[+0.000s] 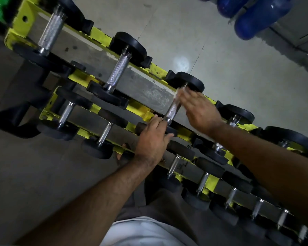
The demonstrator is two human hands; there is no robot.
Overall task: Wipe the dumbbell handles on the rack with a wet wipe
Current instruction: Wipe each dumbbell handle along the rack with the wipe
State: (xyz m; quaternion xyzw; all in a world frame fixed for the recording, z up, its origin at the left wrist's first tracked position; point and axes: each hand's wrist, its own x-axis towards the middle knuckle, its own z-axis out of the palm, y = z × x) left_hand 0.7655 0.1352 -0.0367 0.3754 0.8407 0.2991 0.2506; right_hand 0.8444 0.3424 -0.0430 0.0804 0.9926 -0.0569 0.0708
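My right hand [196, 106] lies over the far end of a knurled dumbbell handle [172, 110] on the upper tier of the yellow rack [100, 35], a pale wet wipe [178, 94] blurred under the fingers; I cannot tell how tightly that grip closes. My left hand [152, 139] rests on the near black weight [172, 131] of the same dumbbell, fingers curled over its rim, steadying it. More dumbbells sit left and right on both tiers, above the grey floor [220, 59], with blue bottles [256, 16] at the far right.
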